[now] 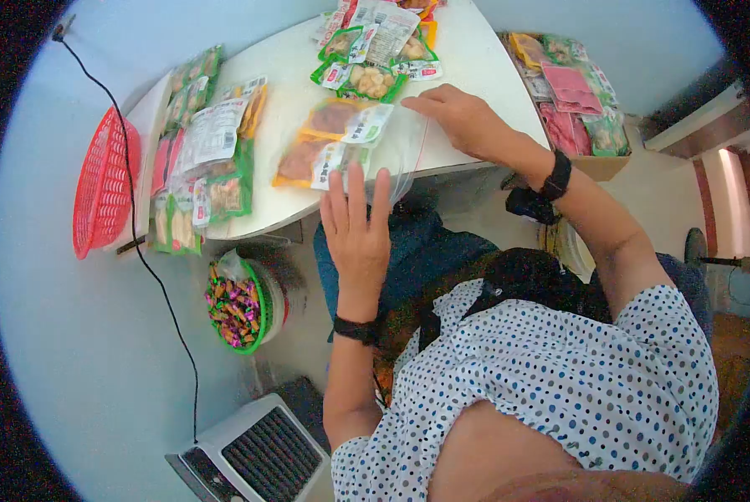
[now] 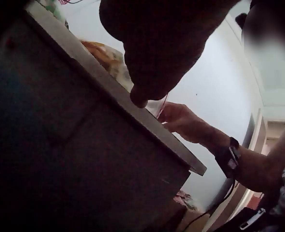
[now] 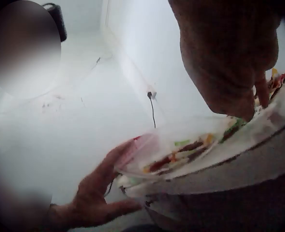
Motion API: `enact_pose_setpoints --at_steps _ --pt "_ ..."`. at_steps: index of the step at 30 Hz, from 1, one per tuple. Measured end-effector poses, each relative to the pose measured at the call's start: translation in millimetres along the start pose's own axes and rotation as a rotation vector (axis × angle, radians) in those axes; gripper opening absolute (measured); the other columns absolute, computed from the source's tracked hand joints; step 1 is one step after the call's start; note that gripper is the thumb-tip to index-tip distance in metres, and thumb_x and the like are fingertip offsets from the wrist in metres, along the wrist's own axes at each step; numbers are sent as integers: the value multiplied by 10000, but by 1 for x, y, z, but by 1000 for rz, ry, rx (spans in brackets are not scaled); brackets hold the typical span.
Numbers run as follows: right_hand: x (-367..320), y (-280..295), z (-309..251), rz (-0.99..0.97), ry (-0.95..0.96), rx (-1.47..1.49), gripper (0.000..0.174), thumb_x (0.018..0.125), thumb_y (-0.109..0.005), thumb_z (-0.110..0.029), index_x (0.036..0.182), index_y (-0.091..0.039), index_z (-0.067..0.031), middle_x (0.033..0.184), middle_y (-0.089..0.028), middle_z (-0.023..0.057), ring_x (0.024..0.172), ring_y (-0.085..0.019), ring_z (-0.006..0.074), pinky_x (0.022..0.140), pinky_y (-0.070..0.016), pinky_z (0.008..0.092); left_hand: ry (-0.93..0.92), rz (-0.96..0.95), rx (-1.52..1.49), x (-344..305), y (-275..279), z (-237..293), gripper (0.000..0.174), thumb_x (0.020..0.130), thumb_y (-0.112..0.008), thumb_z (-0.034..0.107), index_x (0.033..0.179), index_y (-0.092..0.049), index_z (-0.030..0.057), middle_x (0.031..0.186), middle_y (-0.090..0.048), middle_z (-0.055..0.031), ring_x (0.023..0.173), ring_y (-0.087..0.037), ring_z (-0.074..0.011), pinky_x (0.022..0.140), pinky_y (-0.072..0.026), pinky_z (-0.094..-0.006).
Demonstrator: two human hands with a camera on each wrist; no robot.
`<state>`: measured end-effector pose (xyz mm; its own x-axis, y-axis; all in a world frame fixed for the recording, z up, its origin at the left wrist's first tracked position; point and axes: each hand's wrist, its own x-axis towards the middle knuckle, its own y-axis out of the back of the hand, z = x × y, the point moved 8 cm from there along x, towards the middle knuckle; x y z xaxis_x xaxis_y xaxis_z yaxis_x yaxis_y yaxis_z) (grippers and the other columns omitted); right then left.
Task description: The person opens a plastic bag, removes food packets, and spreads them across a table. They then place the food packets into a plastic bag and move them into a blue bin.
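Fingers of the left hand (image 1: pixel 356 238), back upward, are straight and spread, gripping nothing, their tips at the near edge of a clear bag (image 1: pixel 402 159). Right-hand fingers bend over the bag's red-lined mouth; whether that right hand (image 1: pixel 463 124) pinches the film cannot be told. Yellow packets (image 1: pixel 299 159) lie just beyond the left fingertips, partly under clear film; whether they are inside the bag is unclear. Beyond the right fingertips, a packet pile (image 1: pixel 371 82) is cut off at the top; left of the left fingers, another packet heap (image 1: pixel 216 134) crowds the counter (image 1: pixel 467 50), near a red basket (image 1: pixel 103 188). Both wrist views are dark, leaving the nearer hand in each mostly silhouette.
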<state>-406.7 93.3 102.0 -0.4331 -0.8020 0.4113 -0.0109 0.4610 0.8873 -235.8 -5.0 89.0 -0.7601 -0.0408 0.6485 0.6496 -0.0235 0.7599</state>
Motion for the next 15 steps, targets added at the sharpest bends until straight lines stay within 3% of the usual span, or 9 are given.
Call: enact_pose_setpoints --at_steps 2,8,11,13,15 --pt "6 -10 6 32 28 17 371 803 -547 21 1146 -617 -100 1061 -630 135 952 -613 305 805 -517 366 -47 5 68 5 -7 2 463 815 -617 112 1271 -540 131 1379 -454 -142 1283 -401 -383 1016 -363 -505" --pt "27 15 -5 179 107 319 203 790 -661 -4 986 -677 -54 914 -652 99 783 -616 218 679 -497 317 71 150 -237 17 18 -23 334 864 -559 79 1196 -593 79 1328 -512 -139 1275 -434 -342 1028 -361 -470" --pt "51 53 -31 245 156 516 117 823 -670 -61 936 -670 -30 859 -653 65 755 -600 133 665 -484 268 374 249 -526 25 64 -61 252 933 -504 113 1141 -622 33 1232 -588 -152 1209 -504 -303 1031 -362 -417" --pt "63 84 -62 368 263 675 100 850 -656 -143 867 -680 -48 815 -659 41 722 -603 111 644 -489 264 440 328 -642 35 119 -69 279 981 -446 161 1106 -630 -7 1155 -632 -134 1120 -563 -250 1020 -375 -369" --pt "71 44 -54 54 161 613 333 863 -620 -350 1032 -657 -66 1029 -628 162 921 -605 218 808 -473 377 601 416 -832 20 139 -90 312 988 -436 185 1116 -608 -41 1143 -628 -129 1059 -587 -223 993 -404 -354"
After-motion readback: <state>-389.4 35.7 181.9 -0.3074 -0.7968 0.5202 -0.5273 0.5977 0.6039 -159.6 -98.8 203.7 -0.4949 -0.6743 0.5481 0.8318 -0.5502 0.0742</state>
